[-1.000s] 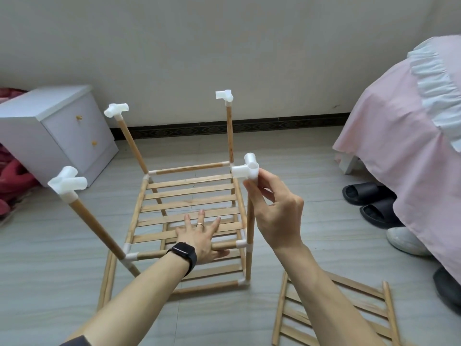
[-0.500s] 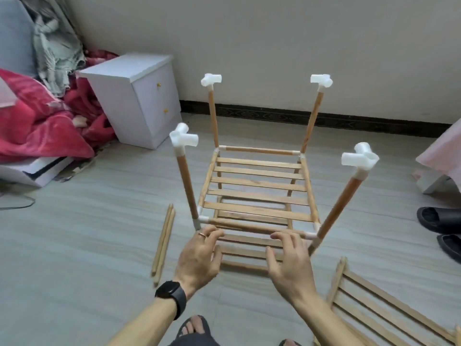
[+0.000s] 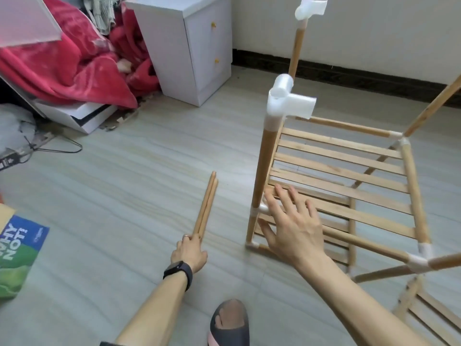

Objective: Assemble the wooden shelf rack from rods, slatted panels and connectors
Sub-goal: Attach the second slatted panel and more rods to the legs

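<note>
Shelf rack [image 3: 410, 176]: two slatted tiers [image 3: 336, 168] are joined by white connectors [image 3: 287, 101]. Two loose rods [image 3: 207, 203] are gripped by the left hand [image 3: 189, 250]; the right hand [image 3: 294, 226] is spread open.

My left arm extends forward and low, a black watch [image 3: 178, 270] on its wrist. My left hand [image 3: 190, 250], back up, curls its fingers round the near ends of two rods [image 3: 205, 208]. My right arm enters from lower right. My right hand [image 3: 291, 226] is flat, fingers straight and spread, holding nothing; whether it touches anything, I cannot tell.
</note>
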`<state>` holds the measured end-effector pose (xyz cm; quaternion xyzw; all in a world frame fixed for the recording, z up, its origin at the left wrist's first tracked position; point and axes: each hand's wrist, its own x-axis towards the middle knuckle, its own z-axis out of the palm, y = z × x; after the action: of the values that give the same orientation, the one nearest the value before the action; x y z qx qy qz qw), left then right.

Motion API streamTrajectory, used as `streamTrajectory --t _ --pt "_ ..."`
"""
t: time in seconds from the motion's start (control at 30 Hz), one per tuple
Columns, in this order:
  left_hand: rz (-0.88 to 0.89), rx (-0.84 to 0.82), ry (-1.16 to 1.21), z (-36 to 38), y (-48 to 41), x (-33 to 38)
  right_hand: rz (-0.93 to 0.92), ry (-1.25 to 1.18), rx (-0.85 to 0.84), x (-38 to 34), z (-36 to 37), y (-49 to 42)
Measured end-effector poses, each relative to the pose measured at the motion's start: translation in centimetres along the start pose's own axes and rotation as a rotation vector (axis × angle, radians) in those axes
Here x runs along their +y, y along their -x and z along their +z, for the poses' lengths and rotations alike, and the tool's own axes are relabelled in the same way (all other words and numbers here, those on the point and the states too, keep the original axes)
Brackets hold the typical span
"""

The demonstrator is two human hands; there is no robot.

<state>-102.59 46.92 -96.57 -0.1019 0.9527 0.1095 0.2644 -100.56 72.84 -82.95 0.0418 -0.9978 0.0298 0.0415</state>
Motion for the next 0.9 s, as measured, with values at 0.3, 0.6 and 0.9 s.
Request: streamTrajectory --t 0.3,0.6,0.9 --pt "-0.104 0.040 -0.004 4.2 -1.1 0.1 0.000 0.028 0.098 0.1 1.2 0.1" --pt "-0.129 -0.169 0.765 -0.1 0.2 0.7 -0.012 0.042 0.048 0.0 0.5 0.1" --pt "0.251 0.103 1.003 -17.0 7.4 3.4 0.095 -0.592 -0.178 1.8 -6.2 0.4"
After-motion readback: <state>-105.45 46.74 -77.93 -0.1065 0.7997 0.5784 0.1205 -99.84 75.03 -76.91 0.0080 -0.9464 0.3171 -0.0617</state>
